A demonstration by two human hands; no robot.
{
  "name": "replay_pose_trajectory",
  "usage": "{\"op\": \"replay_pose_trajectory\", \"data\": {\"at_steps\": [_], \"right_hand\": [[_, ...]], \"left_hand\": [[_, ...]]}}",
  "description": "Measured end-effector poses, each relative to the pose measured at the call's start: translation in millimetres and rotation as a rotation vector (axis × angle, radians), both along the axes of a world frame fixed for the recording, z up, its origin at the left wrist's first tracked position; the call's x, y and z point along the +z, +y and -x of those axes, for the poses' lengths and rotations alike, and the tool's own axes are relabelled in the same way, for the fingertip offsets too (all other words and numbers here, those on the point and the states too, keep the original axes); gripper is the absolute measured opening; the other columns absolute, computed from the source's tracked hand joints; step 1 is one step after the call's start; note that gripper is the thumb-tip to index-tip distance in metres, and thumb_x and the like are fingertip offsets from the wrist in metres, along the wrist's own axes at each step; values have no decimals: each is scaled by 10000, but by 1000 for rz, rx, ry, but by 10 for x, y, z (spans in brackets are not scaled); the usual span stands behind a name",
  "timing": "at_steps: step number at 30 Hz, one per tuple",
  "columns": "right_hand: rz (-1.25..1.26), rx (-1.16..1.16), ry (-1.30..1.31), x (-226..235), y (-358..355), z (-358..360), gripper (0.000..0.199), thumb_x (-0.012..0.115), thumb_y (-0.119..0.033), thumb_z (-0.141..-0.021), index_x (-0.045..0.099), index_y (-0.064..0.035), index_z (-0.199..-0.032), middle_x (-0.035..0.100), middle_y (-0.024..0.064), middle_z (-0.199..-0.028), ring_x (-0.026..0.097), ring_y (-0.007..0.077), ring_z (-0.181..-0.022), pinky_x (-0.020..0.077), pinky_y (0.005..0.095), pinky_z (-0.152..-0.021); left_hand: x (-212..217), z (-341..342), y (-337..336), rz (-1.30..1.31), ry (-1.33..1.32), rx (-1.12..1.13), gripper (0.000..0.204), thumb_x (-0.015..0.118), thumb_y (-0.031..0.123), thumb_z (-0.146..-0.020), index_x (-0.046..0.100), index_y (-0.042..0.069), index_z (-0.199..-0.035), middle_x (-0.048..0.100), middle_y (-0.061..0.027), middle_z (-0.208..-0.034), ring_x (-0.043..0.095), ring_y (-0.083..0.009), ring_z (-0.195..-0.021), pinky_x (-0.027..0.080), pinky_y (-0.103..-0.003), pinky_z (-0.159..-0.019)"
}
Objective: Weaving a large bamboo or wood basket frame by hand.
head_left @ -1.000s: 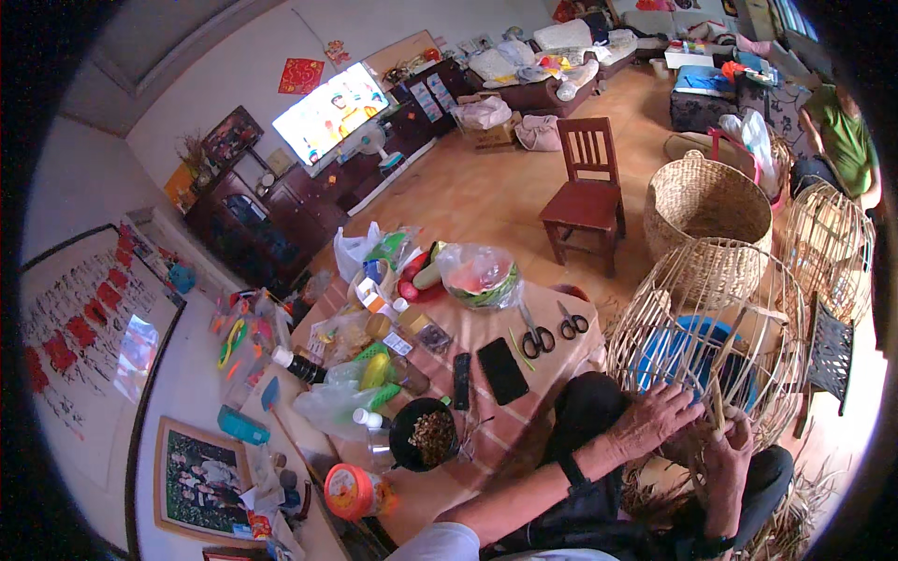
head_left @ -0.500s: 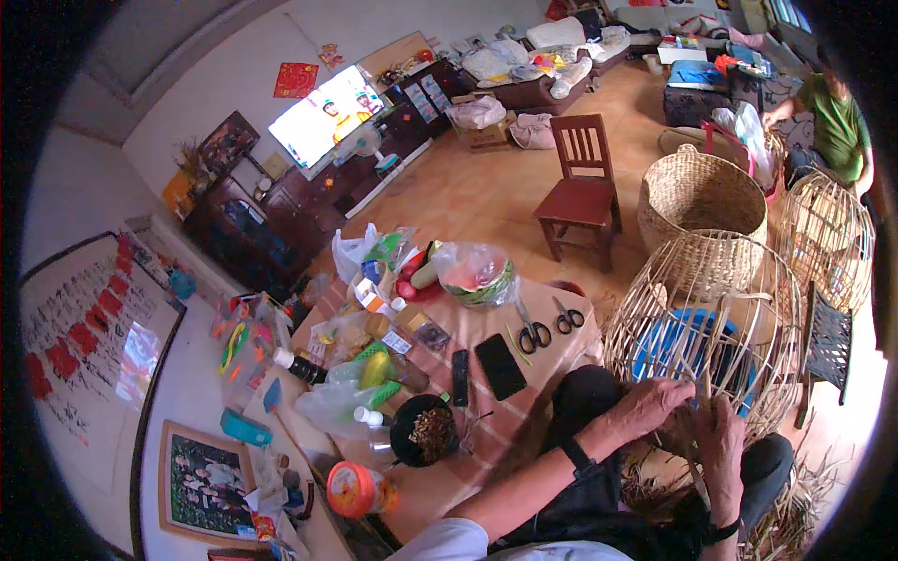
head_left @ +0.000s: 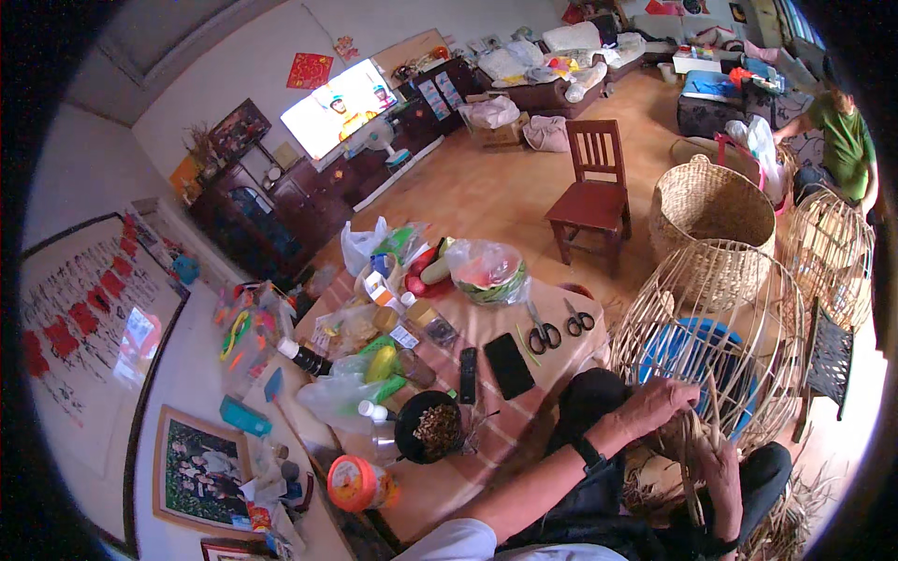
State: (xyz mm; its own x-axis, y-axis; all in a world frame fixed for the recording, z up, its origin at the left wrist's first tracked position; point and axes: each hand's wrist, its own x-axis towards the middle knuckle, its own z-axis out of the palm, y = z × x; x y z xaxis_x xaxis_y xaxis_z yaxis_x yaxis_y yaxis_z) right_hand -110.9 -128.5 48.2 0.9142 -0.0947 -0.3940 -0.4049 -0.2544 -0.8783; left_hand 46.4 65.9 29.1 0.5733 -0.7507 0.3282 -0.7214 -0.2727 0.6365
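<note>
A round open-weave rattan basket frame (head_left: 720, 318) stands in front of my knees, with something blue showing inside it. My left hand (head_left: 659, 404) grips its lower rim, fingers closed around the cane. My right hand (head_left: 722, 472) sits just below, closed on loose rattan strips (head_left: 694, 458) that stick up against the frame. A dark band circles my left wrist. Both forearms come in from the lower edge over my dark trousers.
A low cluttered table (head_left: 561, 327) on my left holds a phone, a remote, two scissors (head_left: 559, 327), a dark bowl (head_left: 430, 428), bottles and bags. Behind stand a red wooden chair (head_left: 591, 192), a woven basket (head_left: 711, 201) and another frame (head_left: 828, 252). A person in green (head_left: 845, 140) sits far right.
My hands have shifted slightly along the frame's lower rim and the strips now stand more upright. My head has tilted a little, so the view has moved.
</note>
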Motion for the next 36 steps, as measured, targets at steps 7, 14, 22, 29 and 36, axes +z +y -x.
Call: {"op": "replay_pose_trajectory", "data": {"at_steps": [7, 14, 22, 29, 36], "right_hand": [[-722, -967, -549, -407, -132, 499, 340, 448, -375, -1152, 632, -90, -1130, 614, -17, -791, 478, 79, -559, 390, 215, -536], [-1214, -806, -780, -772, -887, 1128, 315, 476, -224, -1141, 583, -94, -1408, 648, 38, -900, 380, 72, -518, 376, 205, -515], [-182, -396, -186, -128, -1012, 1672, 443, 744, -258, -959, 652, 33, -1281, 717, 92, -1145, 706, 195, -969, 577, 331, -847], [500, -30, -316, 111, 176, 563, 461, 788, -239, -919, 601, -3, -1269, 706, 242, -1072, 689, 447, -1009, 578, 475, -812], [50, 146, -281, 196, 200, 645, 211, 612, -181, -1068, 571, 2, -1166, 605, 71, -748, 584, 224, -624, 444, 365, -554]], "left_hand": [[67, -70, -148, 21, 38, -63, 32, 664, 101, -924, 668, 71, -932, 717, -179, -850, 732, -363, -809, 543, -431, -694], [92, -103, 65, -46, 118, 21, 111, 597, 114, -940, 691, 79, -987, 723, -220, -932, 730, -406, -941, 567, -467, -777], [266, -94, -75, -59, 90, -96, 97, 695, 88, -942, 711, 75, -1037, 739, -181, -909, 734, -392, -882, 571, -448, -756], [347, -101, 7, -136, 161, -82, 194, 698, 57, -926, 704, 74, -1119, 746, -194, -1022, 721, -396, -989, 573, -448, -848], [226, 158, 66, -85, -27, -128, 518, 802, 49, -822, 670, 69, -1323, 755, -135, -1185, 703, -343, -1168, 556, -427, -1056]]}}
